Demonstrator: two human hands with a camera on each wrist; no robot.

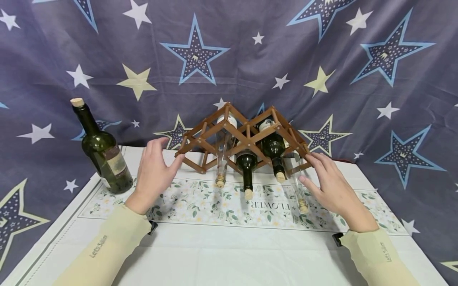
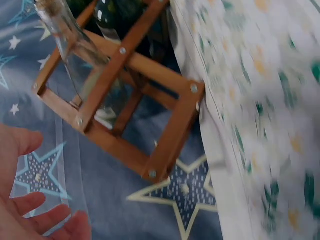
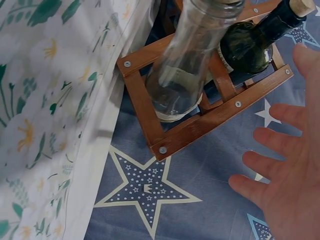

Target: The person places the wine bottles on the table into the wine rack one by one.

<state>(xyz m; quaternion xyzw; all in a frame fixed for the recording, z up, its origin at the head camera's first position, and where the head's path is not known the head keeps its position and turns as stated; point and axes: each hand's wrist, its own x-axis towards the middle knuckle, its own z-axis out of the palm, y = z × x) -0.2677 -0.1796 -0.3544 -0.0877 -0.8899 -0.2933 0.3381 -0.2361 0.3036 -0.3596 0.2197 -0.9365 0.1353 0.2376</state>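
Observation:
A brown wooden lattice wine rack [image 1: 249, 137] stands on the table with several corked bottles lying in it, necks toward me. Two are clear glass, one left of centre [image 1: 222, 153] and one at the right end [image 1: 301, 195]. Two are dark green, one low in the middle [image 1: 247, 162] and one upper right [image 1: 273, 146]. My left hand [image 1: 154, 174] is beside the rack's left end, fingers extended and holding nothing. At the right end is my right hand [image 1: 334, 190], fingers spread, also holding nothing. Both wrist views show a gap between hand and rack.
A dark green corked wine bottle [image 1: 107, 155] stands upright on the table, left of my left hand. A floral runner [image 1: 214, 206] printed "FLOWER" lies across the white tablecloth [image 1: 229, 254]. Behind the table hangs a blue-grey star-patterned cloth [image 1: 229, 59].

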